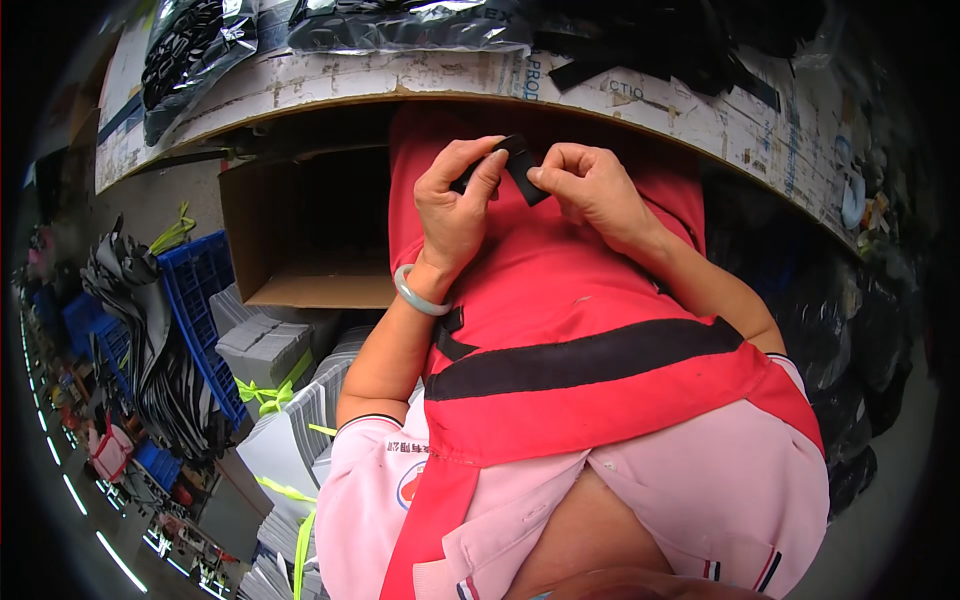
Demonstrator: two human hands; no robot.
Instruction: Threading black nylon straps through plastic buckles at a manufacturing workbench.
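A short black strap [524, 172] is held up between both hands, over the lap of my red apron [560, 260]. My left hand [452, 205] pinches its upper end between thumb and fingers, and part of the strap bends back behind these fingers. With thumb and forefinger, my right hand [600, 198] grips the strap's edge near its lower end. The exact kind of strap does not show. A pale bangle [418, 292] circles my left wrist.
Ahead is a worn white worktable [440, 78] with clear bags of black pieces [410, 25] and loose black straps [665, 65]. An open cardboard box [320, 290] sits beneath it. To the left stand a blue crate [205, 310] and grey stacks [262, 345] tied with yellow-green strips.
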